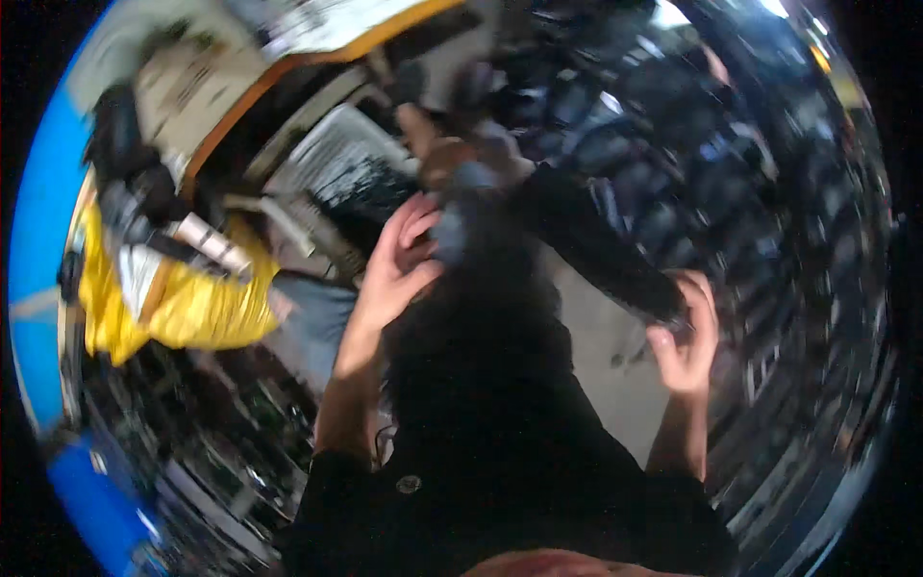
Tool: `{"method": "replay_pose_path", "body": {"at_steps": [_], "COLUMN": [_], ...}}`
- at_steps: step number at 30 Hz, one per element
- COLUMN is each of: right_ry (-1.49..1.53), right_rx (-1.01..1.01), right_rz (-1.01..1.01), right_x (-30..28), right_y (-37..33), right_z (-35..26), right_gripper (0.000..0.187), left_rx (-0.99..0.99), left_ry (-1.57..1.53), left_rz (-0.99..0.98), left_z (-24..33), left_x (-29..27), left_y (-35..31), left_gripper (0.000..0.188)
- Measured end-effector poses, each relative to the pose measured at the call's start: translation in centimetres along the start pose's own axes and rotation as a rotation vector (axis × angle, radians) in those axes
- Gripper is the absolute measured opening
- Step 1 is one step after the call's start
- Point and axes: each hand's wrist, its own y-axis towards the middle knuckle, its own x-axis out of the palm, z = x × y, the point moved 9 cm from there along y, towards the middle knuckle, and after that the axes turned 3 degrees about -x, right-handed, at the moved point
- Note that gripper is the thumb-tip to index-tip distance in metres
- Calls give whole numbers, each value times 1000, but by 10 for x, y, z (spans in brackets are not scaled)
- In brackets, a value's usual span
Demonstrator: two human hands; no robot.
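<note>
The picture is smeared by motion. My left hand [396, 264] is raised left of my dark clothing, its fingers curved and its thumb apart from them. Just beyond its fingertips is a blurred grey-blue thing [452, 234]; I cannot tell whether they touch. On the right, my right hand [690, 337] wraps round the near end of a long black piece [606, 240]. This piece slants away toward the upper middle, where its far end blurs into dark and brownish shapes. Its exact kind cannot be made out.
Ahead on the left, a pale-rimmed tray [351, 130] holds dark small pieces, near a table with an orange edge [236, 113]. A crumpled yellow bag [216, 303] lies further left, with grey-blue cloth [317, 322] beside it. Many dark, shiny shapes [663, 144] crowd the right.
</note>
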Motion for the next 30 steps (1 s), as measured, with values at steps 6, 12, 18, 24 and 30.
{"method": "replay_pose_path", "body": {"at_steps": [6,12,18,24,30], "right_ry": [1027,1237,1284,973,606], "right_rx": [458,353,322,85,-173], "right_rz": [142,-73,9,92,-20], "right_x": [134,200,204,161,128], "right_y": [52,123,148,170,201], "right_z": [71,78,101,87,31], "right_gripper": [52,54,50,57,73], "left_rx": [165,262,268,290,375], "left_ry": [-685,-129,-103,-214,-268], "left_rz": [157,440,514,606,691], "left_z": [49,80,100,113,90], "left_x": [-63,-89,-83,-87,-104], "left_y": [-53,-93,-74,-69,-88], "left_gripper": [97,94,94,102,99]}}
